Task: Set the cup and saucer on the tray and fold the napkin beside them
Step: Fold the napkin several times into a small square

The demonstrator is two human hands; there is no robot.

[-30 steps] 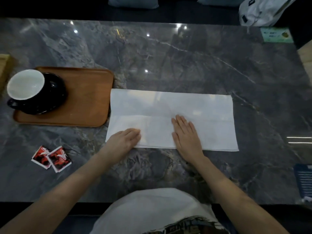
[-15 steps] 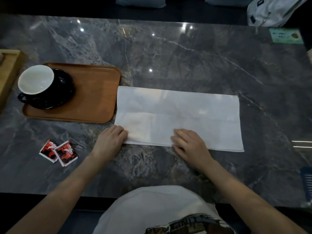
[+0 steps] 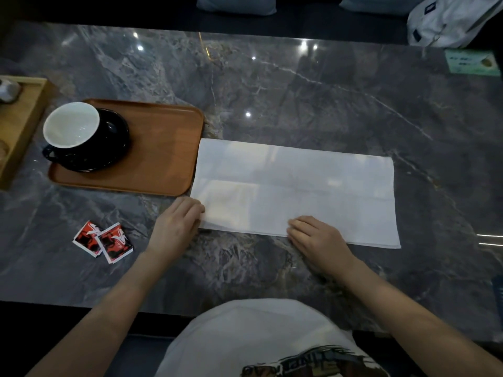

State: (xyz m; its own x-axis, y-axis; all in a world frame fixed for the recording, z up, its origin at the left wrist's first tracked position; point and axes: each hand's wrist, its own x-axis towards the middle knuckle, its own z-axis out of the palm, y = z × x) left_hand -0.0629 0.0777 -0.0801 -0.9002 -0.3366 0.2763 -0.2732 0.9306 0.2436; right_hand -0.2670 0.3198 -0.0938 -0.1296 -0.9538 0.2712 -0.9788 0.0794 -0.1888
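Two hands sit at the near edge of the napkin [image 3: 295, 190], a long white rectangle lying flat on the grey marble bench [image 3: 299, 91], folded once lengthwise with a faint crease running along its middle. We see our left hand [image 3: 175, 227] at the napkin's near left corner, its grip narrow, fingers curled with the tips touching the paper's edge; we cannot tell whether they pinch a layer. Our right hand [image 3: 318, 239] rests near the middle of that edge, fingers loosely bent over it, holding nothing that we can make out. Beyond the left hand lies the brown tray [image 3: 160, 156], its right rim touching the napkin, with the white-lined dark cup [image 3: 72, 126] on its black saucer [image 3: 114, 142] at the tray's far left. Two red sachets [image 3: 104, 240] lie left of the left hand. Since a second ago, both hands have drawn back from the napkin's surface to its near edge, the right one curling from flat.
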